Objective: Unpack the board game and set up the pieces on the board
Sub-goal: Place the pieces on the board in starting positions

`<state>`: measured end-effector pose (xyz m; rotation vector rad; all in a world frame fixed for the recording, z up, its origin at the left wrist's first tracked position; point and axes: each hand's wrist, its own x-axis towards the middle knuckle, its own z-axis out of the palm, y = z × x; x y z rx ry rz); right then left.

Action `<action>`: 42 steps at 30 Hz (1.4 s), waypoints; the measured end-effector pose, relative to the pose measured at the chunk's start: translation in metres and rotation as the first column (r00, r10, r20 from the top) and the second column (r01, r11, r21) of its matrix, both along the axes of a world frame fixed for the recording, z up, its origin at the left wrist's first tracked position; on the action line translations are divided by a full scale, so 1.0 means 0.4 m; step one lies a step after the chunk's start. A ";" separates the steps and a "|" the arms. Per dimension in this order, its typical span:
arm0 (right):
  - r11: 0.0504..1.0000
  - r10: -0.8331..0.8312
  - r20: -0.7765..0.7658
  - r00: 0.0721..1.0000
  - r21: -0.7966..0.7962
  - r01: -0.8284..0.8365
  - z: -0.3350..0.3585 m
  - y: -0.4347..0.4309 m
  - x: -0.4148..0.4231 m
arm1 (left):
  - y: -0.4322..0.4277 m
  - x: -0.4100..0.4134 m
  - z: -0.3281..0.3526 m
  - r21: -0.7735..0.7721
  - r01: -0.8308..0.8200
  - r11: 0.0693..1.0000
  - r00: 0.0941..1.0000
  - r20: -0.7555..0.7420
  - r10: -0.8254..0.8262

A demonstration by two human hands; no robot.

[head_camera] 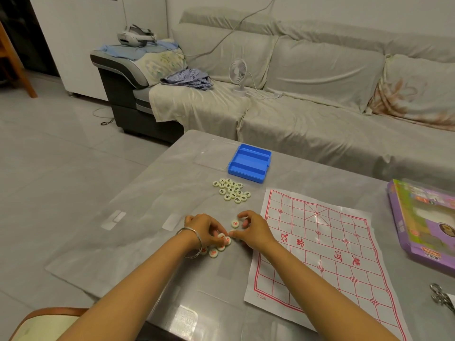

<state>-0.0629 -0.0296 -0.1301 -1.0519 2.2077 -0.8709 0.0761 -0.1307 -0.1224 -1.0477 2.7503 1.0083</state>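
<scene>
— Red pieces point(219, 247): whereabouts?
— Bunched on the bench point(138, 225), just off the left edge of the board point(320, 247), closer to the bench's near edge than its far one. One stray piece point(235, 223) lying just beyond the bunch, toward the far edge.
— Gripped?
— Left hand point(204, 230): fingers curled down onto the bunch, pinching at the topmost pieces. Right hand point(256, 232): narrow, thumb and fingers bent round the stray piece; touching it or not, cannot tell.
— And the board from there?
— Directly right of the right hand, almost touching it. Lying flat, no piece set on it yet, long axis running from the near edge away toward the far right corner, a little skewed. Right hand the nearer one, so probably best placed for a short carry rightward.
— Black pieces point(231, 190)?
— Second bunch, further toward the far edge, apart from both hands. Past that, the blue tray point(249, 162), with a clear lid point(211, 153) just left of it.
— Anything more?
— Purple box point(423, 222) at the right edge.
</scene>
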 end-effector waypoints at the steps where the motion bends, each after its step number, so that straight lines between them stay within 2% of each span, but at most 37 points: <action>1: 1.000 0.006 -0.015 1.000 0.010 -0.006 0.000 -0.001 0.000 | 0.003 -0.003 0.002 0.008 -0.005 1.000 1.000 0.013 0.005; 9: 0.999 -0.035 -0.006 0.999 -0.040 0.035 -0.020 -0.002 0.021 | 0.021 -0.009 0.005 0.058 -0.091 0.994 0.995 0.039 0.089; 13: 0.998 0.008 -0.035 0.999 -0.058 -0.010 -0.010 0.013 0.027 | 0.028 0.015 0.003 0.068 -0.161 0.985 0.981 -0.100 0.168; 17: 0.997 0.034 -0.083 0.996 -0.060 -0.039 -0.016 0.027 0.035 | 0.031 0.041 0.009 0.120 -0.301 0.946 0.907 -0.270 0.323; 22: 0.996 0.009 -0.145 0.989 -0.091 -0.023 -0.016 0.036 0.059 | 0.033 0.061 0.024 0.209 -0.348 0.914 0.852 -0.336 0.402; 26: 0.990 -0.004 -0.091 0.996 -0.140 -0.009 -0.013 0.052 0.078 | 0.045 0.067 0.028 0.226 -0.331 0.916 0.846 -0.359 0.394; 31: 0.949 -0.160 0.124 0.979 -0.253 0.187 0.046 0.095 0.018 | 0.064 0.015 0.058 0.260 -0.243 0.934 0.859 -0.390 0.332; 36: 0.887 -0.298 0.274 0.915 -0.276 0.371 0.095 0.223 -0.181 | 0.129 -0.160 0.068 0.293 -0.103 0.951 0.910 -0.357 0.209; 42: 0.842 -0.396 0.297 0.869 -0.260 0.472 0.083 0.315 -0.361 | 0.193 -0.399 0.046 0.278 0.009 0.961 0.933 -0.347 0.092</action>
